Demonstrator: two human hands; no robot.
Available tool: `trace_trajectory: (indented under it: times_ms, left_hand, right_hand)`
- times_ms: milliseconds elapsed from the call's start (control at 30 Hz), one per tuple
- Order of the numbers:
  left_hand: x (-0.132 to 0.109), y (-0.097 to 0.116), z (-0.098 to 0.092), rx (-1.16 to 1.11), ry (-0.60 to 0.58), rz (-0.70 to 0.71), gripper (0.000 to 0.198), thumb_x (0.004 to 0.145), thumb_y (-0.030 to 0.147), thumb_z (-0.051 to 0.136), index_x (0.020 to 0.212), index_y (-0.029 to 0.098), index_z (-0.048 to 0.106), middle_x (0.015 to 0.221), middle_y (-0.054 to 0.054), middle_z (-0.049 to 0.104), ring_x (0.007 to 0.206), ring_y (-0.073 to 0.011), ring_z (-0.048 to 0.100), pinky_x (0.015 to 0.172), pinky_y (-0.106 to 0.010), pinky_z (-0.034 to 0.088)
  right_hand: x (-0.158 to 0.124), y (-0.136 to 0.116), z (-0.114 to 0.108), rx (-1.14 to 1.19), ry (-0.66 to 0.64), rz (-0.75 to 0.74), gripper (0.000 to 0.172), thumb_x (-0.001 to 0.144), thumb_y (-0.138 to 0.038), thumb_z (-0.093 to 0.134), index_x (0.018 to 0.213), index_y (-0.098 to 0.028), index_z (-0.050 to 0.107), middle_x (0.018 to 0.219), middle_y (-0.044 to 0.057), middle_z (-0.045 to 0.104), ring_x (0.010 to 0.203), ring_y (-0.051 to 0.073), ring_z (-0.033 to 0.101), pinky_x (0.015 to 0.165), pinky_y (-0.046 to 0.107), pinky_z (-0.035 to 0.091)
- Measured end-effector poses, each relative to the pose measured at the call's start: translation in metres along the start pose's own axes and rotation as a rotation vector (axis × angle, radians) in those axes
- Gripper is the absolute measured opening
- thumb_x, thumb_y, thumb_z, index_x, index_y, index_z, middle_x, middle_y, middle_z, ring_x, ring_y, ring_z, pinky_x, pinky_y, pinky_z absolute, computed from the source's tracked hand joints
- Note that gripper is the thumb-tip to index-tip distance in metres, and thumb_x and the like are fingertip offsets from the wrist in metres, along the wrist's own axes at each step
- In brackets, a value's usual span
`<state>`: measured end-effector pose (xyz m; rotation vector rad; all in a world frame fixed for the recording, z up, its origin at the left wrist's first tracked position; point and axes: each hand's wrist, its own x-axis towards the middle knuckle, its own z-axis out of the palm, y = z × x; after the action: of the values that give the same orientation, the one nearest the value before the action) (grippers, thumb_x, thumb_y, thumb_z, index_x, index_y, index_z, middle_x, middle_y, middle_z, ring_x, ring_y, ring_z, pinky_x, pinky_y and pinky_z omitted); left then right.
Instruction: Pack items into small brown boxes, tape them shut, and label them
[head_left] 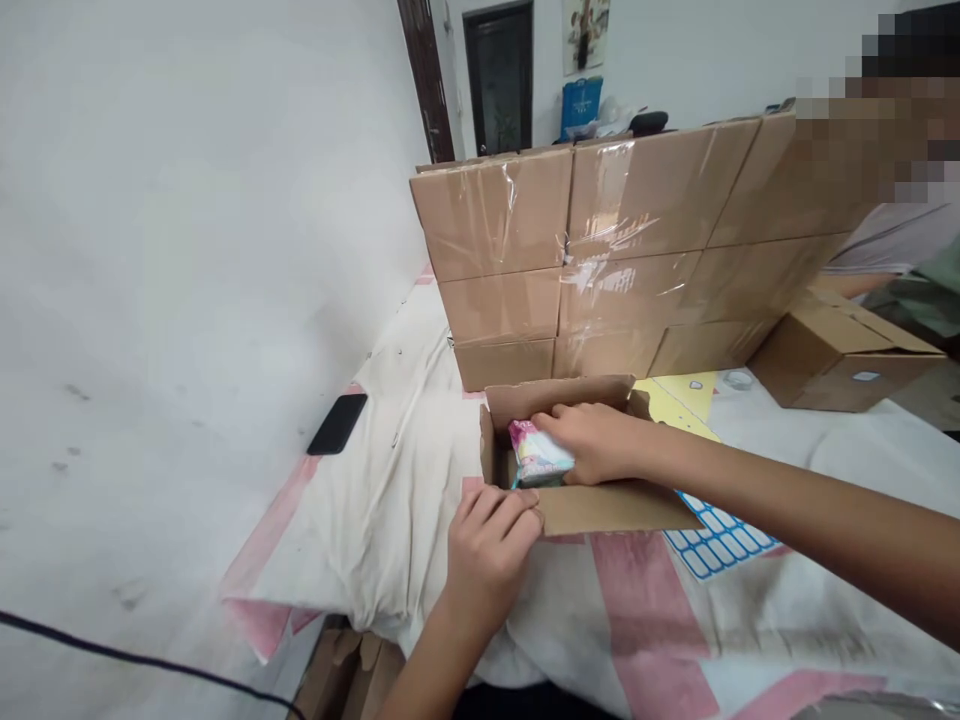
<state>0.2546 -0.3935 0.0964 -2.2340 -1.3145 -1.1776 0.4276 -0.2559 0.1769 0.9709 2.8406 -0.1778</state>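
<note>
An open cardboard box (pixel 619 510) stands on the cloth-covered table in front of me, its flaps spread. My right hand (pixel 600 440) reaches into it and grips a pink, white and pale blue plastic packet (pixel 538 455); the packet's contents cannot be made out. At the near left corner, the fingers of my left hand (pixel 495 530) curl over the front flap and hold it. The box's floor is mostly hidden by the packet and my right hand.
Taped cardboard boxes form a wall (pixel 630 260) behind the box. A black phone (pixel 337 424) lies at left. A label sheet (pixel 716 540), yellow paper (pixel 682 400), tape roll (pixel 738 379) and another carton (pixel 840 350) are at right. A person sits beyond.
</note>
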Motion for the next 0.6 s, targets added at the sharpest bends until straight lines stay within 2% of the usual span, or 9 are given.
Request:
trace_trajectory:
  times_ms: [67, 267, 367, 433, 500, 533, 567, 600]
  left_hand:
    - [0.0, -0.001, 0.002, -0.013, 0.003, -0.012, 0.02, 0.09, 0.003, 0.058, 0.086, 0.022, 0.06, 0.097, 0.001, 0.077, 0.085, -0.0159, 0.063, 0.076, -0.034, 0.048]
    - [-0.001, -0.005, 0.006, -0.032, 0.003, -0.017, 0.02, 0.089, 0.003, 0.061, 0.091, 0.022, 0.061, 0.099, 0.0, 0.077, 0.087, -0.016, 0.063, 0.08, -0.034, 0.049]
    - [-0.001, -0.003, 0.003, -0.036, -0.005, -0.023, 0.019, 0.09, 0.003, 0.06, 0.092, 0.022, 0.061, 0.1, 0.001, 0.078, 0.087, -0.0149, 0.066, 0.084, -0.035, 0.048]
    - [0.0, -0.003, 0.0, -0.026, 0.007, -0.037, 0.019, 0.09, 0.003, 0.06, 0.089, 0.022, 0.061, 0.098, 0.003, 0.078, 0.085, -0.013, 0.068, 0.095, -0.038, 0.046]
    - [0.0, -0.004, -0.002, -0.032, 0.025, -0.044, 0.021, 0.09, 0.001, 0.06, 0.086, 0.022, 0.06, 0.096, 0.004, 0.079, 0.084, -0.0116, 0.069, 0.111, -0.047, 0.037]
    - [-0.001, -0.005, -0.002, -0.049, 0.03, -0.039, 0.022, 0.089, 0.0, 0.06, 0.086, 0.021, 0.059, 0.095, 0.004, 0.079, 0.085, -0.012, 0.07, 0.117, -0.054, 0.031]
    - [-0.002, -0.007, -0.002, -0.078, 0.027, -0.023, 0.023, 0.088, -0.002, 0.059, 0.088, 0.021, 0.06, 0.095, 0.002, 0.078, 0.088, -0.0132, 0.071, 0.12, -0.06, 0.028]
    - [-0.003, -0.01, -0.002, -0.123, 0.02, 0.005, 0.024, 0.088, -0.002, 0.058, 0.09, 0.021, 0.06, 0.096, 0.0, 0.078, 0.091, -0.0149, 0.072, 0.119, -0.063, 0.031]
  right_hand:
    - [0.009, 0.0, 0.005, -0.02, -0.069, 0.011, 0.071, 0.069, -0.034, 0.077, 0.134, -0.013, 0.055, 0.113, 0.02, 0.068, 0.092, 0.038, 0.071, 0.068, 0.04, 0.052]
    - [0.032, -0.006, 0.022, -0.039, -0.137, -0.016, 0.064, 0.08, -0.037, 0.072, 0.135, -0.011, 0.053, 0.109, 0.023, 0.068, 0.088, 0.039, 0.073, 0.068, 0.043, 0.052]
    - [0.034, -0.013, 0.018, -0.024, -0.179, -0.031, 0.066, 0.081, -0.035, 0.073, 0.14, -0.011, 0.052, 0.116, 0.024, 0.067, 0.094, 0.04, 0.072, 0.071, 0.044, 0.054]
    - [0.019, -0.018, 0.007, -0.004, -0.169, 0.007, 0.059, 0.082, -0.033, 0.073, 0.135, -0.013, 0.057, 0.116, 0.022, 0.069, 0.094, 0.04, 0.072, 0.073, 0.046, 0.055]
    - [-0.012, -0.018, -0.001, 0.05, -0.007, 0.06, 0.042, 0.086, -0.033, 0.071, 0.124, -0.017, 0.065, 0.112, 0.018, 0.071, 0.095, 0.038, 0.072, 0.077, 0.048, 0.055]
    - [-0.033, -0.015, -0.002, 0.093, 0.152, 0.092, 0.034, 0.088, -0.033, 0.068, 0.119, -0.019, 0.067, 0.11, 0.016, 0.071, 0.095, 0.037, 0.071, 0.079, 0.049, 0.055]
    - [-0.056, -0.011, 0.001, 0.159, 0.364, 0.115, 0.03, 0.092, -0.035, 0.063, 0.121, -0.024, 0.066, 0.112, 0.013, 0.071, 0.1, 0.036, 0.07, 0.083, 0.051, 0.055]
    - [-0.078, -0.006, 0.008, 0.238, 0.594, 0.151, 0.033, 0.094, -0.036, 0.06, 0.126, -0.028, 0.063, 0.115, 0.011, 0.071, 0.105, 0.035, 0.068, 0.088, 0.052, 0.054]
